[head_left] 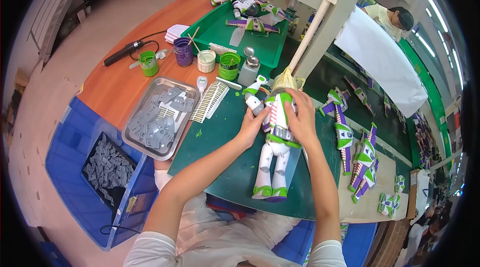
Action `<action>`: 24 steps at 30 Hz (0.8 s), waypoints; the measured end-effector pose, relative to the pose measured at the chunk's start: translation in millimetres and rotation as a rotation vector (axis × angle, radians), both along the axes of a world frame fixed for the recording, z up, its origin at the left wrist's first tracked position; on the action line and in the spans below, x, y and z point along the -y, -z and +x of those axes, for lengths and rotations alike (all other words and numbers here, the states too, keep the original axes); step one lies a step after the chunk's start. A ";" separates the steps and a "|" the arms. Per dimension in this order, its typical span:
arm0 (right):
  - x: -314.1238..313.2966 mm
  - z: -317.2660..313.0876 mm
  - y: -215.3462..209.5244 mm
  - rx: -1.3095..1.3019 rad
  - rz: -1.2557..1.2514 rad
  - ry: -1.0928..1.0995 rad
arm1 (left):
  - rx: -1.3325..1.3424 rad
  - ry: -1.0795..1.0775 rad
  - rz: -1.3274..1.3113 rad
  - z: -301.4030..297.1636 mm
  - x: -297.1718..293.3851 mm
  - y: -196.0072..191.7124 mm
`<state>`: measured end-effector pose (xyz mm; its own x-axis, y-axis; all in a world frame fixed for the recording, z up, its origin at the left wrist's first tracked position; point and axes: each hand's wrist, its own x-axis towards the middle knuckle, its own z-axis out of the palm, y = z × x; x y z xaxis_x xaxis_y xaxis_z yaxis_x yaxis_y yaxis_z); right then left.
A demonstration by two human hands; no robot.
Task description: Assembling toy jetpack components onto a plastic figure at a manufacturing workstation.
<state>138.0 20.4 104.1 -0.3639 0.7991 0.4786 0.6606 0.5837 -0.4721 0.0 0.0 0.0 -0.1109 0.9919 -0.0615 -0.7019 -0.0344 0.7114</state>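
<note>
A white, green and purple space-suit toy figure (275,154) lies on its back on the green work mat (227,167), feet toward me. At its chest, my left hand (249,129) grips the side beside the toy's raised arm (254,103). My right hand (301,118) curls over the opposite side of the torso, fingers near the neck. Both hands are closed around the figure. Its head does not show; a yellowish bag (288,80) is at that end. My fingers cover part of the chest and one arm.
Left of the mat are a metal tray (132,134) of grey parts and a blue bin (67,152). Paint pots, including a purple one (183,53), and a dispenser bottle (249,71) stand beyond, near a green tray (272,54). Winged toy parts (344,134) lie right, beside a post (327,22).
</note>
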 end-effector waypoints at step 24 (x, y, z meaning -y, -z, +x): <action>-7.0 -3.7 -11.2 -0.069 0.012 0.199 | -0.215 -0.387 0.287 -69.8 -33.3 -78.9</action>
<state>134.3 27.4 115.3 -0.1658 0.8458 0.5070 0.7299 0.4510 -0.5137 -69.8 33.3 78.9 -0.4527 0.8495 0.2710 -0.4387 -0.4768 0.7617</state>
